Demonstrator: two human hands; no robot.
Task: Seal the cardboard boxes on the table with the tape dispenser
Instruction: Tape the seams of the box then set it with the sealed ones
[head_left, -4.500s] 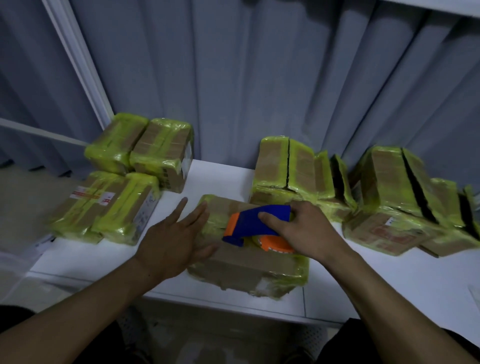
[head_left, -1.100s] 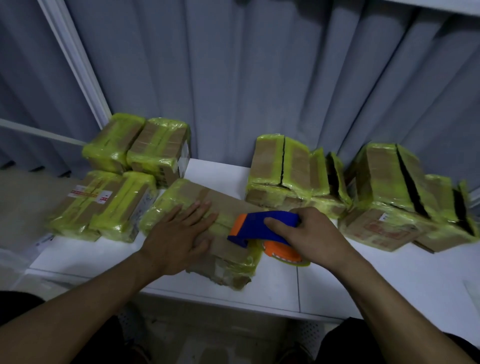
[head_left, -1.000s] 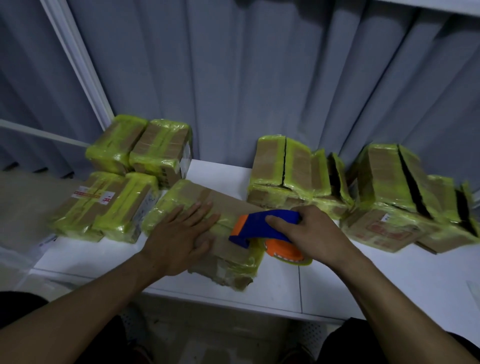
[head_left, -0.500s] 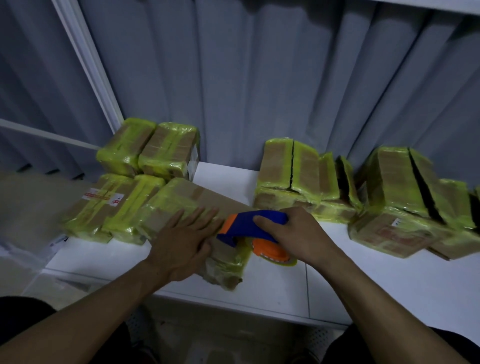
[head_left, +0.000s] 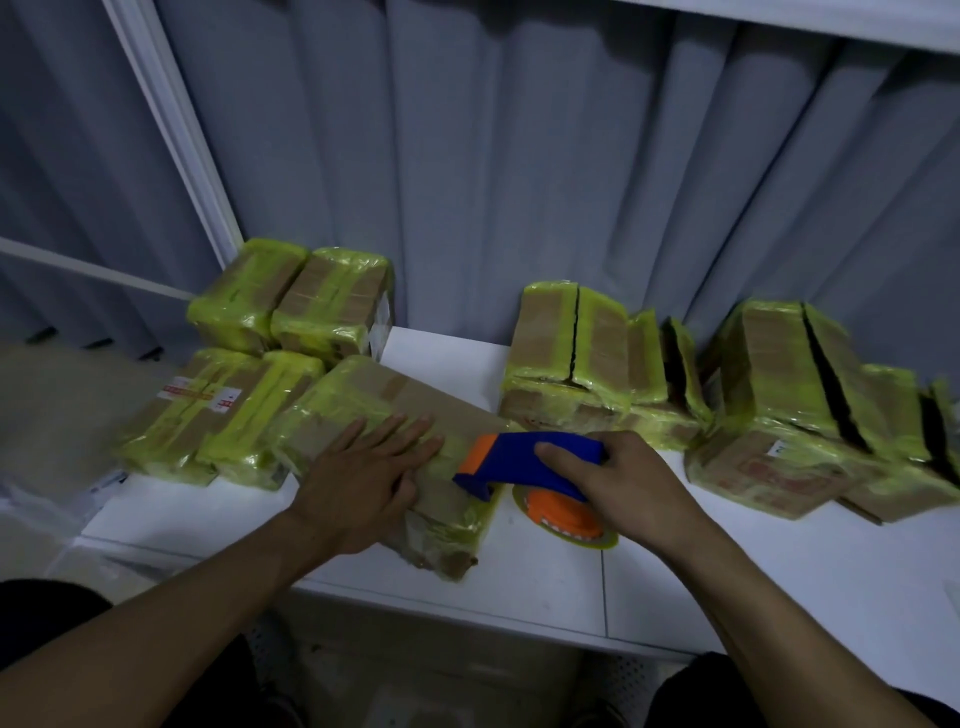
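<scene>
A: What sits left of the long brown cardboard box banded in yellow tape (head_left: 363, 410)?
B: Four stacked, yellow-taped cardboard boxes (head_left: 249, 405) just beside it. Their contents are hidden.
A: And on it?
B: The left hand (head_left: 358, 478) lies flat with straight fingers. At its right end, the right hand (head_left: 623, 478) grips the blue-and-orange plastic tape dispenser (head_left: 519, 460).
A: Right of it?
B: More yellow-taped cardboard boxes (head_left: 582, 374) on the white table (head_left: 727, 571). The grey pleated curtain (head_left: 519, 182) hangs behind.

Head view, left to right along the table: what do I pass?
Stacked boxes at far left → left hand → tape dispenser → right hand → boxes at far right.
</scene>
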